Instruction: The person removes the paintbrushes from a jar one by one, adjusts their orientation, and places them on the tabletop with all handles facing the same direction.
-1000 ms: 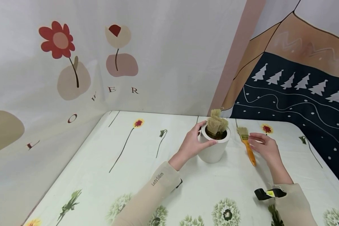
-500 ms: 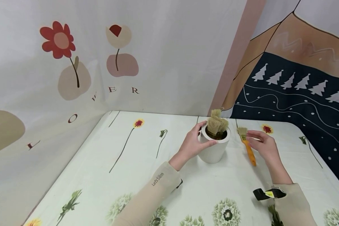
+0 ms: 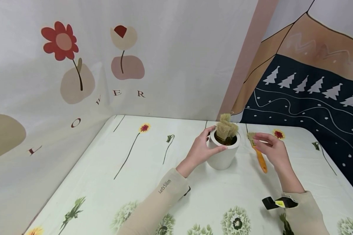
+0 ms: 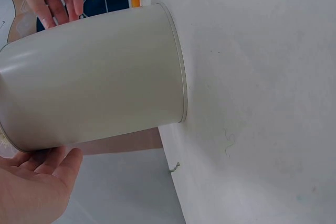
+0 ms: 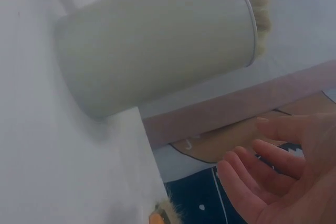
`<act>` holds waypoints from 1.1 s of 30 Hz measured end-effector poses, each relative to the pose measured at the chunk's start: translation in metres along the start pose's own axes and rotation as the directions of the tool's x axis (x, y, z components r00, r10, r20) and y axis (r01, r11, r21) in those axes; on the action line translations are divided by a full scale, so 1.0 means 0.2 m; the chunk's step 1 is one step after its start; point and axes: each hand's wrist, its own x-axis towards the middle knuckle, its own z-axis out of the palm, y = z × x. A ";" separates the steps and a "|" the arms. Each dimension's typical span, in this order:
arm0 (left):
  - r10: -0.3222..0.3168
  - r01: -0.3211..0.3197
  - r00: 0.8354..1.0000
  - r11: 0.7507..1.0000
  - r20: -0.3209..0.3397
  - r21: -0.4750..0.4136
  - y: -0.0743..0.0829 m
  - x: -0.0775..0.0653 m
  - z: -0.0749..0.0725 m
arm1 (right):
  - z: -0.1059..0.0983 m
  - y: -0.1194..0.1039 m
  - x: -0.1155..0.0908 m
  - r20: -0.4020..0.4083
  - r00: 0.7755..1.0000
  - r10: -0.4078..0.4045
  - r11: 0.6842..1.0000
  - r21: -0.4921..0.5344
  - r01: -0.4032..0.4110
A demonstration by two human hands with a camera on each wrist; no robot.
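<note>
A white cylindrical pot stands upright on the table, with pale-bristled paintbrushes sticking out of its mouth. My left hand holds the pot at its left side, thumb across the front of the rim and fingers behind it. To the right of the pot lies a paintbrush with an orange handle, bristles pointing away. My right hand hovers over its bristle end, fingers loosely bent and nothing in them. The right wrist view shows a gap between this hand and the brush.
A white flower-printed cloth covers the table. Behind it hangs a pale curtain with printed flowers, and a dark blue tree-patterned cloth hangs at the right. Each sleeve has a black wrist strap at the cuff.
My right hand has shifted slightly left and away from me, now covering part of the brush's bristle end. The left hand, pot and brushes have stayed in place.
</note>
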 end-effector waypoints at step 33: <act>0.003 -0.003 1.000 1.000 -0.002 -0.013 -0.01 0.00 0.00 | 0.07 -0.27 -0.16 0.000 0.970 -0.242 0.964 0.114 0.241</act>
